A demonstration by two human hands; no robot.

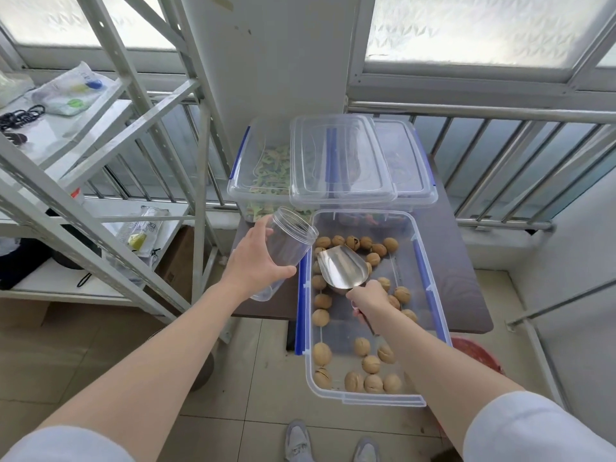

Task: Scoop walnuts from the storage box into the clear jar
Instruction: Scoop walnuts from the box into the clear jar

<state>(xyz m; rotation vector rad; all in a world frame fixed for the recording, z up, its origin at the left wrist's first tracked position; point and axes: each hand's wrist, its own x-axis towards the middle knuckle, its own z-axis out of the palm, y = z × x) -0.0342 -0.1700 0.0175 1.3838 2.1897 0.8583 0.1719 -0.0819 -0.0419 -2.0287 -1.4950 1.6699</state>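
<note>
A clear storage box (430, 288) with blue clips lies open in front of me, several walnuts (361, 346) scattered over its bottom. My left hand (258, 261) grips the clear jar (293, 240), empty and tilted, its open mouth leaning over the box's left wall. My right hand (368, 300) holds the handle of a metal scoop (343, 268) above the box. The scoop's bowl is empty and points toward the jar's mouth, a little below it.
Behind the box stand two more clear containers, one with green pieces (266, 168), and a loose lid (336, 158) on top. A white metal shelf rack (110, 181) fills the left. A railing (500, 111) runs behind. A red bucket (476, 353) sits under the small table (466, 278).
</note>
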